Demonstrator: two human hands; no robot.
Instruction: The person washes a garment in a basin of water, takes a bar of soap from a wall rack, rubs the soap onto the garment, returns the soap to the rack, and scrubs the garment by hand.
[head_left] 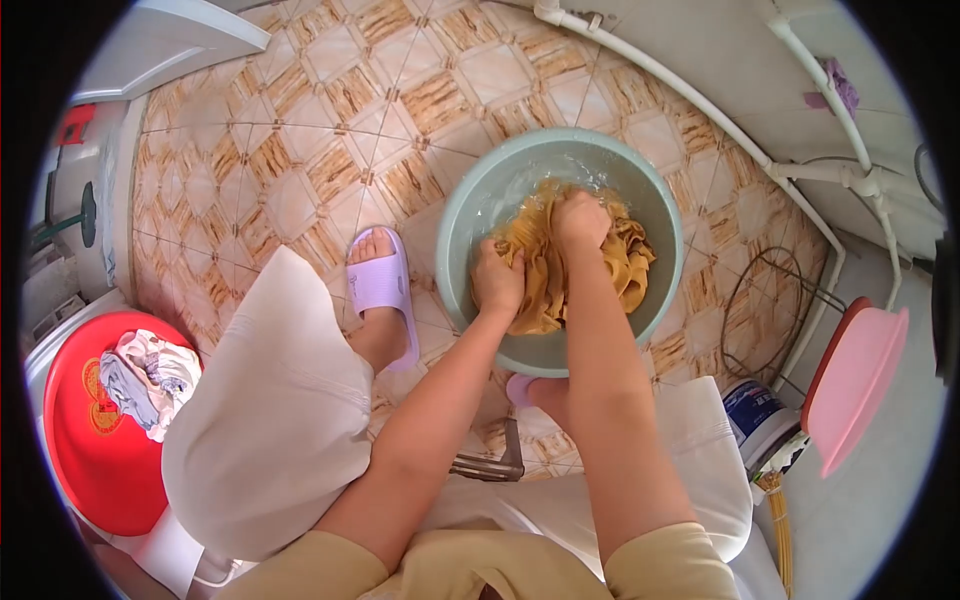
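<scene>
A mustard-yellow cloth garment (540,290) lies bunched and wet in a grey-green plastic basin (462,215) on the floor. Water with some bubbles shows along the basin's far side. My left hand (498,277) grips the garment's left edge, thumb over the fabric. Further in and to the right, my right hand (581,220) is closed in a fist on a gathered part of the same garment. Folds of cloth hide some of the fingertips of both hands.
A red basin (90,470) with crumpled light clothes (152,380) stands at left. Pink basins (862,385) lean at right above a white bucket (755,415). White pipes (680,85) run along the wall. Purple slippers (382,285) are on my feet.
</scene>
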